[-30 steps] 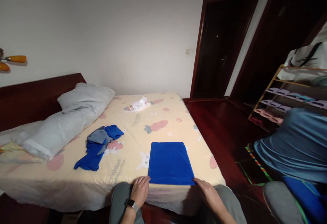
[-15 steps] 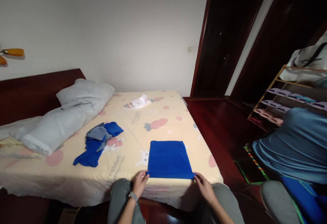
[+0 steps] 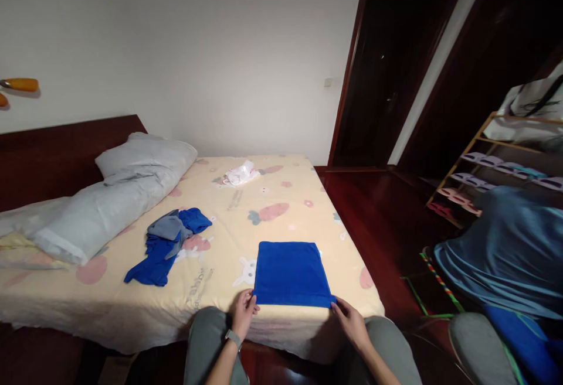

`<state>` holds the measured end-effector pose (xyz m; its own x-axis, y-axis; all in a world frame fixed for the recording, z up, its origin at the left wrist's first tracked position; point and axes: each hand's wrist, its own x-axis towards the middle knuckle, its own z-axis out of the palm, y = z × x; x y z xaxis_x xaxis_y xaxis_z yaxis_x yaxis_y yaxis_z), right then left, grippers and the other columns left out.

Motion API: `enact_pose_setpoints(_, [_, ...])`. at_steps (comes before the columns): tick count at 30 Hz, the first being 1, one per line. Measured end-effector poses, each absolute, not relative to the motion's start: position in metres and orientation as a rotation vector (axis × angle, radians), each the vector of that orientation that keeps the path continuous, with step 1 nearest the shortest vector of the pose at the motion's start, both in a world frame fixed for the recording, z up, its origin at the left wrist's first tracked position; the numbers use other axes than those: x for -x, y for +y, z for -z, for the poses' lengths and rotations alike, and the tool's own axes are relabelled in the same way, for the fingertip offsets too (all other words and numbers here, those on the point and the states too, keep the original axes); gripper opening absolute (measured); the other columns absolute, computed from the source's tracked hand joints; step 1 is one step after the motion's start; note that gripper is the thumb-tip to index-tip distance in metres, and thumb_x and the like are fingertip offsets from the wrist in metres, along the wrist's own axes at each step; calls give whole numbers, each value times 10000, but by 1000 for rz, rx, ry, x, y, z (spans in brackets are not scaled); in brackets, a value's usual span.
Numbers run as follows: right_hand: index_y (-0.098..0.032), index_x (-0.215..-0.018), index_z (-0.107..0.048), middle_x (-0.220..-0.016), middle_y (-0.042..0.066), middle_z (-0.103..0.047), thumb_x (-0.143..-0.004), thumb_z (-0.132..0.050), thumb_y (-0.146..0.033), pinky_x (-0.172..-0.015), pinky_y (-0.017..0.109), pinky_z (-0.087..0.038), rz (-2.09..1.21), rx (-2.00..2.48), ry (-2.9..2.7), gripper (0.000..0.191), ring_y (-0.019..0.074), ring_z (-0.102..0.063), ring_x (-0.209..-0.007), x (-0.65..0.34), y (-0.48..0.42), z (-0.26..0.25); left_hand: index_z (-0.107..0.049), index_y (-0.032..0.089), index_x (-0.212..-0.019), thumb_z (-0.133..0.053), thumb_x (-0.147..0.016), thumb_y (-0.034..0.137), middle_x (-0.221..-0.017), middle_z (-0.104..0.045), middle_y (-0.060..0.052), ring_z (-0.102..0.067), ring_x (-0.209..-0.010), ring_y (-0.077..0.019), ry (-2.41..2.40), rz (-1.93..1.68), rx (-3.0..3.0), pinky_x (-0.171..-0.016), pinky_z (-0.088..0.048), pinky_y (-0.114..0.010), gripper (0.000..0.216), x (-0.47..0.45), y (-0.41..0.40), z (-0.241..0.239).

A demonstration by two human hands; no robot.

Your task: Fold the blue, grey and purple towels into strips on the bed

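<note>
A flat blue cloth (image 3: 290, 273), squared off with a narrow band along its near side, lies at the front edge of the bed. My left hand (image 3: 243, 313), with a watch band on the wrist, pinches at its near left corner. At the near right corner, my right hand (image 3: 349, 320) has the cloth between thumb and fingers. Further left on the bed is a crumpled heap of blue and grey cloth (image 3: 169, 244), apart from both hands.
The bed's patterned sheet (image 3: 229, 232) hangs over its front edge. A grey quilt (image 3: 114, 203) is bunched by the headboard. A white crumpled bag (image 3: 241, 173) lies at the far side. To the right are a slipper rack (image 3: 492, 139) and something draped in blue cloth (image 3: 505, 250).
The raised band along the cloth's near side now lies flatter, and its left end no longer sticks out. My left hand has shifted slightly; the right hand stays at its corner.
</note>
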<state>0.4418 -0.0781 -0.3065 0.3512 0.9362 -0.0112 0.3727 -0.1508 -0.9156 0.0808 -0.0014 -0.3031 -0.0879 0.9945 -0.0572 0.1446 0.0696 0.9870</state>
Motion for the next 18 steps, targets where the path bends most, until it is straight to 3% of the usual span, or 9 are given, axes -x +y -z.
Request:
enact_pose_setpoints(8, [-157, -1085, -755, -1172, 124, -732, -850, -480, -600, -1059, 466, -483, -726, 1730, -1250, 572, 336, -654, -1162, -441, -83, 296, -595, 180, -1116, -461, -825, 767, -804, -694, -41, -696, -650, -205, 1497, -1092, -1524, -648, -596, -346, 669, -72, -7, 308])
enact_pose_setpoints(18, [-231, -959, -724, -938, 87, -775, -858, -460, -584, -821, 363, -552, -639, 1915, -1258, 452, 285, -725, -914, -428, -78, 282, -635, 210, -1075, -513, -901, 475, -721, -671, -8, -668, -608, -177, 1669, -999, -1731, -628, -566, -305, 339, -74, -4, 303])
